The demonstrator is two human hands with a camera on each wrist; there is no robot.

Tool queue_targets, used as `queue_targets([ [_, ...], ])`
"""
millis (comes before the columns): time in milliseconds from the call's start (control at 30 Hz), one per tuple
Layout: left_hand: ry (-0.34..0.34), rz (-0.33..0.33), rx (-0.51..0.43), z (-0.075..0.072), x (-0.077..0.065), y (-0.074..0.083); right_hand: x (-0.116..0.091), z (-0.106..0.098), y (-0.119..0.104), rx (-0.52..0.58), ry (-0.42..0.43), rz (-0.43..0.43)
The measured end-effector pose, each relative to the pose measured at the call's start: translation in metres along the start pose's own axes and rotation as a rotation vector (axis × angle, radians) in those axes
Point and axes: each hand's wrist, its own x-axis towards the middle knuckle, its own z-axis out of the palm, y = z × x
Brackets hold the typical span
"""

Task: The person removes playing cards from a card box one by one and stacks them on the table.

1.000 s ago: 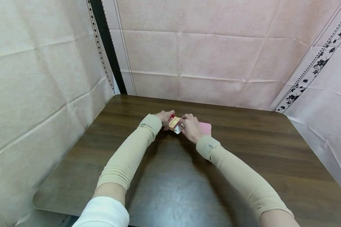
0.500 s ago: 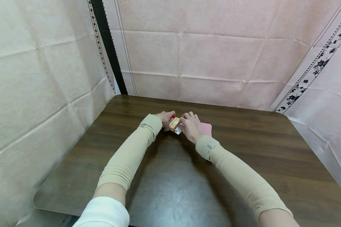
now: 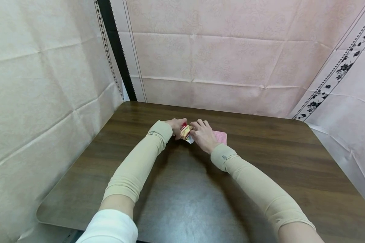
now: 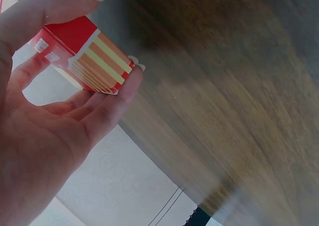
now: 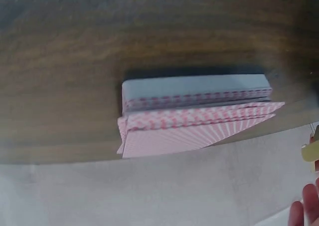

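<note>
My left hand holds a small red carton with yellow and orange stripes above the table. In the left wrist view, the thumb lies over the carton's red face and the fingers curl round its far side and striped edge. At the carton's other end, the fingers of my right hand pinch its edge beside a white flap. Just beyond the right hand lies a stack of pink-and-white patterned playing cards. Close up in the right wrist view, the cards are fanned unevenly.
A dark brown wooden table with rounded corners spreads under both arms. Pale cloth sheets hang behind it and along both sides, close to its far edge.
The right fingers have shifted slightly at the carton's end, with the fingertips moving a little left. The left hand stays on the carton, and the card stack has not moved.
</note>
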Motion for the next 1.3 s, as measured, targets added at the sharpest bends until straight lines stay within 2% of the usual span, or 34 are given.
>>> queue_targets([
  [233, 0.005, 0.012, 0.011, -0.001, -0.003, -0.001, 0.0, -0.002, 0.003, -0.029, -0.003, -0.095],
  [400, 0.015, -0.016, -0.012, -0.003, -0.004, -0.005, -0.004, -0.003, 0.005, -0.028, -0.01, -0.099],
  [600, 0.036, -0.027, -0.017, -0.003, -0.011, -0.011, -0.008, -0.004, 0.008, 0.049, -0.03, -0.089],
  [733, 0.051, -0.043, -0.009, -0.004, -0.015, -0.01, -0.008, -0.006, 0.007, 0.138, -0.112, -0.026],
  [900, 0.051, -0.049, 0.011, -0.003, -0.015, -0.007, -0.002, -0.009, -0.001, 0.294, -0.262, 0.134],
  [1000, 0.051, -0.044, 0.019, -0.001, -0.01, -0.004, 0.003, -0.009, -0.007, 0.334, -0.329, 0.202],
  [1167, 0.046, -0.041, 0.03, 0.003, -0.004, -0.003, 0.007, -0.007, -0.011, 0.345, -0.35, 0.246],
  [1300, 0.058, -0.048, 0.019, 0.001, -0.005, -0.006, 0.007, -0.009, -0.011, 0.333, -0.356, 0.262],
])
